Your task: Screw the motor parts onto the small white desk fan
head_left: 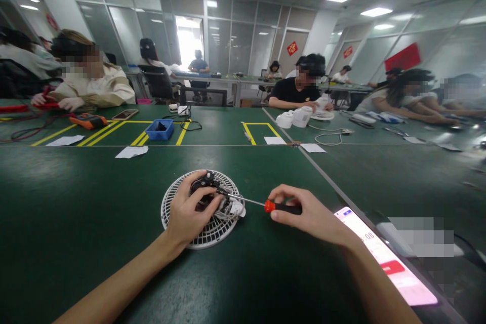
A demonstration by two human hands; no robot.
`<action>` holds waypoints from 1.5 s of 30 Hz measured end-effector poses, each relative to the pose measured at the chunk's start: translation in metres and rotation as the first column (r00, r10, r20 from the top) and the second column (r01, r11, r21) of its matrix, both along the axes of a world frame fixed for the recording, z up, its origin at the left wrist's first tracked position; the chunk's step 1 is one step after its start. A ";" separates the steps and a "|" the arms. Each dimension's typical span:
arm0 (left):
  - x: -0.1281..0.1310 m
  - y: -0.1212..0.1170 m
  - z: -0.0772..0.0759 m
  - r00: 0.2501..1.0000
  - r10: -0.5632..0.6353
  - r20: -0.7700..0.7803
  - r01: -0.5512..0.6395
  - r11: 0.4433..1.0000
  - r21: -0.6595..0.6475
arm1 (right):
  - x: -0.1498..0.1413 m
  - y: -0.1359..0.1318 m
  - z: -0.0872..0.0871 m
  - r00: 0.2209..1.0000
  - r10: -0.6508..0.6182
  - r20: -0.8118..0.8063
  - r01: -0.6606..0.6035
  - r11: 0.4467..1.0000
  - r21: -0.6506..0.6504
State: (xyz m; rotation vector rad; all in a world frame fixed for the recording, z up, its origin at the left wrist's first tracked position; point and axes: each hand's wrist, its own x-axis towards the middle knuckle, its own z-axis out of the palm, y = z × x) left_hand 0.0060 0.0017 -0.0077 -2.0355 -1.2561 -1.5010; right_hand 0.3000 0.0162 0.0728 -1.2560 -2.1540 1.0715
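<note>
A round white fan grille (pixel 212 237) lies flat on the green table. On it sits a dark fan motor assembly (pixel 208 180) with a bundle of pale wires (pixel 227 208). My left hand (pixel 193 207) is closed around the motor assembly, thumb and fingers steadying it. In my right hand (pixel 304 212) is a screwdriver (pixel 270 206) with a red and black handle. Its long metal shaft runs left, and the tip reaches the motor assembly close to my left fingertips. My left fingers partly hide the exact spot it touches.
A lit phone (pixel 402 273) lies right of my right forearm. Farther back are a blue bin (pixel 160 130), an orange multimeter (pixel 89 121), paper slips (pixel 131 152) and white plastic housings (pixel 301 117). Co-workers sit across the table and along the right.
</note>
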 end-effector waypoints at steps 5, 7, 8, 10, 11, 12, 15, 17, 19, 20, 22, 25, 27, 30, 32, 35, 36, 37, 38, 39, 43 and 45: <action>0.001 0.000 -0.003 1.000 -0.004 0.003 0.005 1.000 -0.012 | 0.004 -0.001 0.006 0.998 -0.055 0.006 0.054 0.996 0.073; 0.000 0.000 -0.006 1.000 -0.011 0.017 0.012 1.000 -0.020 | 0.004 -0.002 0.006 0.998 -0.066 0.007 0.066 0.995 0.080; 0.000 0.000 -0.007 1.000 -0.015 0.021 0.016 1.000 -0.025 | 0.004 -0.002 0.006 0.997 -0.073 0.008 0.072 0.994 0.084; -0.001 0.001 -0.009 1.000 -0.020 0.015 0.021 0.999 -0.036 | 0.004 -0.003 0.005 0.995 -0.100 0.016 0.099 0.992 0.073; -0.002 0.001 -0.010 1.000 -0.021 0.008 0.021 0.999 -0.037 | 0.004 -0.003 0.005 0.993 -0.119 0.018 0.118 0.992 0.055; -0.002 0.001 -0.010 1.000 -0.021 0.001 0.021 0.999 -0.035 | 0.003 -0.003 0.005 0.990 -0.138 0.016 0.138 0.990 0.032; -0.003 0.001 -0.011 1.000 -0.017 -0.009 0.017 1.000 -0.026 | 0.000 -0.003 0.002 0.986 -0.169 -0.005 0.168 0.984 -0.050; -0.003 0.001 -0.011 1.000 -0.018 -0.011 0.018 1.000 -0.023 | -0.001 -0.003 0.000 0.987 -0.159 -0.011 0.157 0.983 -0.094; -0.003 0.001 -0.011 1.000 -0.017 -0.013 0.017 1.000 -0.016 | 0.000 -0.002 -0.002 0.991 -0.134 -0.006 0.133 0.988 -0.076; -0.003 0.001 -0.011 1.000 -0.014 -0.016 0.014 1.000 -0.011 | 0.001 -0.002 -0.003 0.993 -0.116 -0.001 0.116 0.992 -0.040; -0.003 0.000 -0.012 1.000 -0.008 -0.023 0.008 1.000 -0.001 | 0.003 -0.002 -0.003 0.997 -0.075 0.018 0.074 0.996 0.042; -0.003 0.000 -0.013 0.999 -0.007 -0.036 0.007 1.000 0.001 | 0.006 -0.002 -0.002 0.999 -0.028 0.040 0.025 0.997 0.072; -0.003 0.001 -0.013 0.999 -0.004 -0.043 0.004 1.000 0.001 | 0.005 -0.002 -0.001 0.999 -0.033 0.030 0.032 0.998 0.052; -0.004 0.001 -0.013 0.999 0.002 -0.046 -0.002 1.000 0.005 | 0.003 -0.003 0.001 0.997 -0.073 0.004 0.073 0.997 -0.010; -0.004 0.000 -0.012 0.999 0.002 -0.050 -0.002 1.000 0.010 | 0.004 -0.004 0.001 0.997 -0.079 0.003 0.080 0.996 -0.047; -0.003 -0.001 -0.009 0.998 0.009 -0.060 -0.008 1.000 0.013 | 0.008 -0.002 -0.001 0.997 -0.068 0.027 0.070 0.994 -0.081; -0.003 -0.001 -0.009 0.998 0.011 -0.060 -0.010 1.000 0.014 | 0.009 -0.002 -0.002 0.997 -0.063 0.037 0.066 0.993 -0.094; -0.002 -0.001 -0.008 0.998 0.012 -0.060 -0.012 1.000 0.014 | 0.009 -0.001 -0.004 0.997 -0.058 0.046 0.063 0.992 -0.109; -0.002 -0.002 -0.008 0.998 0.014 -0.059 -0.014 1.000 0.013 | 0.009 -0.001 -0.005 0.997 -0.053 0.053 0.059 0.991 -0.120; -0.002 -0.002 -0.009 0.998 0.016 -0.059 -0.015 1.000 0.011 | 0.009 -0.001 -0.007 0.997 -0.049 0.060 0.056 0.991 -0.122; -0.002 -0.001 -0.011 0.998 0.010 -0.060 -0.011 1.000 -0.004 | 0.007 -0.003 -0.007 0.996 -0.065 0.055 0.065 0.998 -0.004; -0.002 0.000 -0.012 0.998 0.007 -0.055 -0.007 1.000 -0.007 | 0.006 -0.004 -0.005 0.995 -0.084 0.046 0.081 0.995 0.061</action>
